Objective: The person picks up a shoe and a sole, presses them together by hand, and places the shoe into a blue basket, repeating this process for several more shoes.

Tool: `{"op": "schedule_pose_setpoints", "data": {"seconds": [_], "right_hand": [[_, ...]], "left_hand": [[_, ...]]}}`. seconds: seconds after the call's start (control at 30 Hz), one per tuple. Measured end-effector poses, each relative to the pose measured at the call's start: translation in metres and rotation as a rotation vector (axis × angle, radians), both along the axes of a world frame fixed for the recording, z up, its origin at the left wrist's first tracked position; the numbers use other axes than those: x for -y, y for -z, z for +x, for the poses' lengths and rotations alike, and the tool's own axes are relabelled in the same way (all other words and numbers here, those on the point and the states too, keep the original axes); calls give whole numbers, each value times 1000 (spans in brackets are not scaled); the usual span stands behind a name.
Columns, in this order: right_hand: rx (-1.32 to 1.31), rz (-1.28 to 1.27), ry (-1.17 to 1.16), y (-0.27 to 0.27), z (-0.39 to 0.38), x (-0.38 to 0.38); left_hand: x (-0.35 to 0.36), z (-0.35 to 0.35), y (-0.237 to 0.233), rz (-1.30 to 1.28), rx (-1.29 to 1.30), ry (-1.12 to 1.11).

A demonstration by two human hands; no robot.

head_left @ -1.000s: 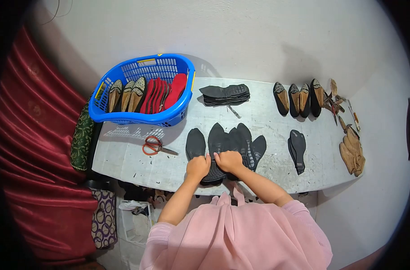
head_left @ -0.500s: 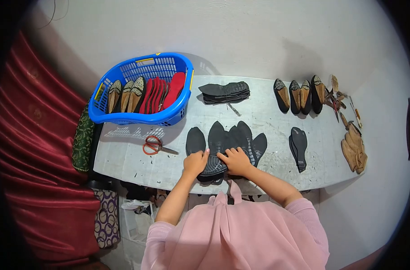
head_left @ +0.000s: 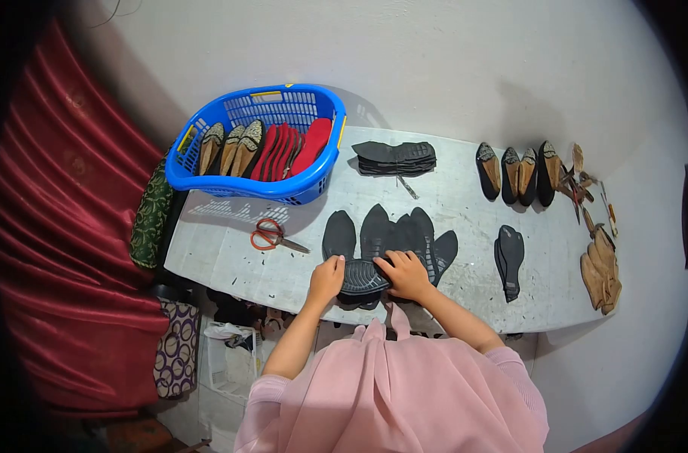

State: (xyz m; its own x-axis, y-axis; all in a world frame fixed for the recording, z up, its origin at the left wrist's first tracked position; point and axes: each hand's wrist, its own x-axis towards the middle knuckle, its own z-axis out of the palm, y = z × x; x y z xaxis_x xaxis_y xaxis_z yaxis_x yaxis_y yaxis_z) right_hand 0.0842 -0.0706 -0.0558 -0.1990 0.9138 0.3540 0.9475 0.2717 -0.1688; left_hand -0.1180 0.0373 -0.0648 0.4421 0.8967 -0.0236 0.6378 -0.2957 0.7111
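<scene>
Several black shoe soles (head_left: 365, 278) lie in a fanned pile near the front of the table, with ridged treads showing on some. My left hand (head_left: 327, 278) grips the left edge of the front sole, thumb on top. On that sole's right side my right hand (head_left: 406, 275) is closed around the edge, its fingers over the tread; the undersides of both grips are hidden. Toe ends of other soles (head_left: 340, 230) point away behind my hands. Left of the pile lie scissors (head_left: 277, 235) with red-orange handles.
A blue basket (head_left: 246, 194) at the back left holds shoes and red soles. Behind my hands sits a stack of black soles (head_left: 395, 157). To the right are a sole pair (head_left: 509, 260), finished-looking shoes (head_left: 519, 175), hand tools (head_left: 578, 189) and brown shoe lasts (head_left: 600, 275).
The camera view has shifted, so the table appears further right and slightly turned. Both hands stay on the front sole, whose tread now shows more widely between them.
</scene>
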Motion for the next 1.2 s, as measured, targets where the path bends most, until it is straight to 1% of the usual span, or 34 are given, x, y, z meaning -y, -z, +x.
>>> {"op": "schedule_pose_setpoints", "data": {"seconds": [0.03,0.07,0.13,0.17,0.2,0.27,0.3,0.37,0.47,0.5,0.6,0.63,0.73,0.77,0.8,0.87,0.9,1.0,1.03,1.13,1.17,1.2], "right_hand": [[-15,24,-2,6,0,2],[-38,17,-12,6,1,1],[-83,-2,-30,3,2,3],[-91,-39,-27,1,3,2],[-98,-72,-22,-2,4,-1],[-122,-112,-4,-4,6,-8],[-139,-122,8,-4,8,-10],[-208,-124,27,-10,11,-15],[-449,-246,126,-24,12,-20],[-511,-204,118,-19,13,-23],[-1070,-440,33,3,12,-35],[-1391,-621,29,-19,2,-32],[-1875,-801,19,-12,-12,-39],[-1961,-800,14,-9,-18,-40],[-2028,-854,-32,0,-23,-43],[-2161,-970,-117,-1,-36,-49],[-2127,-977,-170,-2,-40,-48],[-2184,-983,-244,-8,-54,-52],[-2274,-1019,-280,-15,-60,-53],[-2074,-938,-318,-11,-76,-65],[-2014,-910,-279,-15,-79,-67],[-1939,-874,-256,-20,-83,-70]], "left_hand": [[4,-1,-2,-31,51,-34],[3,-5,14,-83,184,-58],[-5,-18,62,-187,452,-106],[-6,-23,64,-276,501,-81],[-4,-26,66,-355,556,-127],[4,-30,48,-508,665,-211],[7,-32,36,-541,610,-246],[10,-35,30,-545,663,-296],[16,-39,19,-525,740,-323],[18,-40,15,-512,767,-326],[25,-42,7,-495,823,-334],[26,-43,11,-500,842,-322],[36,-40,1,-483,795,-292],[38,-40,-3,-509,775,-258],[41,-40,-8,-504,784,-236],[48,-39,-18,-502,798,-193],[46,-43,-16,-566,817,-120],[50,-40,-26,-541,984,6],[47,-44,-29,-609,1040,82],[41,-51,-42,-628,1082,115],[38,-56,-53,-731,1108,99],[34,-62,-58,-713,1076,152]]}}
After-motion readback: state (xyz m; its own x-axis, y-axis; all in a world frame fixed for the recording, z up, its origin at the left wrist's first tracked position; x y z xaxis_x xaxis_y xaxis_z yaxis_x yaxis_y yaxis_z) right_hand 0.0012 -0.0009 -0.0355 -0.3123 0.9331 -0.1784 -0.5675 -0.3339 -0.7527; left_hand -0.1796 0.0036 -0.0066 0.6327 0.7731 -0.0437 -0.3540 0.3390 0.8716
